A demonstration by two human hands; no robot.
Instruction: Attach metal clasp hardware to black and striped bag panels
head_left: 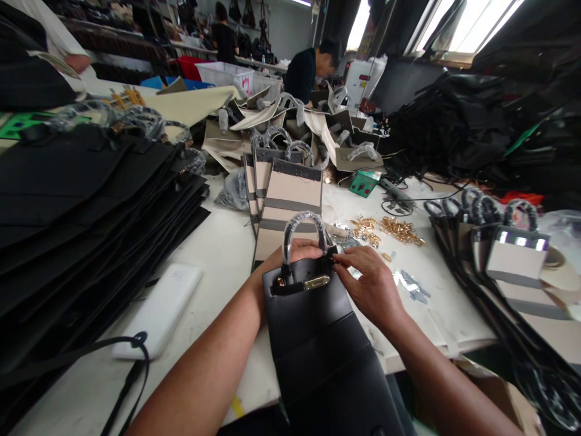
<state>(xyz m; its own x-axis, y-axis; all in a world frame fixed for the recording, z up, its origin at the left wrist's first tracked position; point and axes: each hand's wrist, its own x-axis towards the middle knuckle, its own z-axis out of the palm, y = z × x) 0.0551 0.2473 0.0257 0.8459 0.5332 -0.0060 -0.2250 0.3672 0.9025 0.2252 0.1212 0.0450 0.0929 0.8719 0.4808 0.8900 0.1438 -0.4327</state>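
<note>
A black handbag panel (318,339) hangs over the table's front edge, its upper end raised between my hands. It carries a plastic-wrapped top handle (305,221) and a gold metal plate (316,282) on a short black strap. My left hand (303,249) reaches behind the panel's top and grips it there; most of its fingers are hidden. At the top right corner, my right hand (370,281) pinches with thumb and forefinger near the handle's right end. A small gold glint shows at those fingertips, too small to name.
Black panels (91,200) are stacked at left beside a white power bank (158,309). Beige-lined panels (293,188) lie ahead; more stand at right (517,254). Gold hardware (402,230) and silver pieces (411,284) are scattered near a green box (364,183). A person (302,72) bends over farther back.
</note>
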